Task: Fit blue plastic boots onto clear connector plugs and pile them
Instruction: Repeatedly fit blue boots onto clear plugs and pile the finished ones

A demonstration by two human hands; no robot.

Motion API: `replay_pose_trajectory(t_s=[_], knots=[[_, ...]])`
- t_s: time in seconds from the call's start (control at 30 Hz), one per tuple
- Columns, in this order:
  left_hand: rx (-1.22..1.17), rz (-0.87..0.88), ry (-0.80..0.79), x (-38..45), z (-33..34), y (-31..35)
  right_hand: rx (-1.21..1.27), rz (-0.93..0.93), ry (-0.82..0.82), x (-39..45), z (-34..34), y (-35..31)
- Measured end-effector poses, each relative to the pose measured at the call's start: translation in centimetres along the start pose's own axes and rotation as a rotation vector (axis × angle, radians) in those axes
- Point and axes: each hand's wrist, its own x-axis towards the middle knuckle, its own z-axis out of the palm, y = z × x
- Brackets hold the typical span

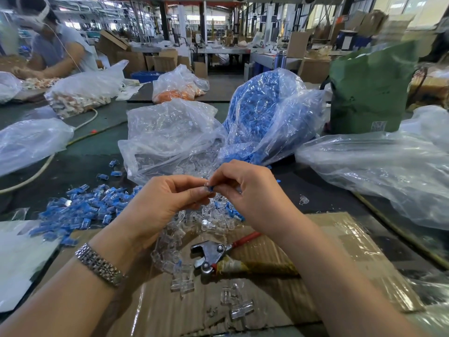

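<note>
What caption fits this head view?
Both hands, left and right, press a blue boot onto a clear plug above the table's loose parts.

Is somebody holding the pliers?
No, the pliers lie on the cardboard, while both hands pinch a small blue piece.

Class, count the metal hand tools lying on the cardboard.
1: the pliers lie on the cardboard, below the two hands. Others may be hidden under bags.

Factory floor: parts bags [170, 132], cartons [313, 69], machinery.
</note>
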Motion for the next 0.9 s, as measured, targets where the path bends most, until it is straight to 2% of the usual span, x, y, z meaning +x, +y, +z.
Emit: replay_pose_trajectory(t_s=[0.4,0.5,0.57,0.7,0.77,0.9], knots=[[-0.053,-0.01,0.009,-0.4,-0.1,0.7,0.006,0.004,-0.008,-0.1,-0.3,-0.7],[-0.082,-0.01,0.003,-0.4,0.0,0.8,0.022,0.09,-0.048,-0.2,-1.3,-1.2],[-0.107,-0.013,-0.001,-0.5,0.0,0.8,-0.026,0.172,-0.2,-0.6,-2.9,-1.2],[-0.155,-0.026,0.026,-0.6,-0.2,0.8,-0.345,0.248,-0.782,-1.7,-4.6,-2.0],[-0.199,-0.029,0.033,-0.5,-0.4,0.9,-0.442,0.235,-0.855,-2.0,-3.9,-2.4],[-0.244,-0.014,0.056,-0.5,-0.5,1.1,-0.518,0.209,-0.851,-2.0,-2.7,-2.8]])
